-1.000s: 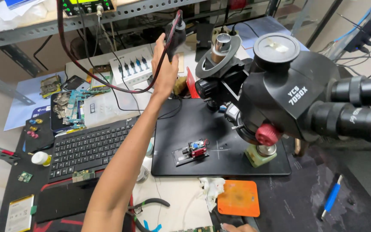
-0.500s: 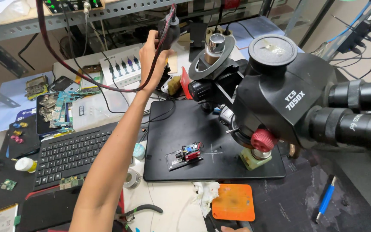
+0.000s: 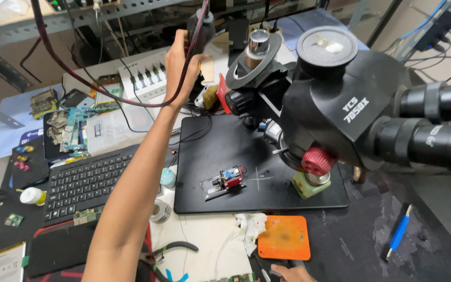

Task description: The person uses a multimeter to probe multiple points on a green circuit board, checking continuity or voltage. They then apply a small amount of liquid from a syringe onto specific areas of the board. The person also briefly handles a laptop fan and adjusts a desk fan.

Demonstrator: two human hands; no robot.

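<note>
Head view: the left hand [image 3: 179,62], arm stretched out above the desk [image 3: 210,240], closes its fingers around a black handpiece [image 3: 200,28] with a dark red cable [image 3: 95,86], held high near the shelf. The step looks like fetching this tool. The right hand [image 3: 292,273] barely shows at the bottom edge; I cannot tell how its fingers stand.

White lettering [image 3: 355,109] is printed on the black microscope head, right of the raised left hand [image 3: 179,62]. Far below that hand, at the desk's near-left corner, lies a flat white rectangular pack with a green tab [image 3: 9,261], possibly a labelled battery.
</note>
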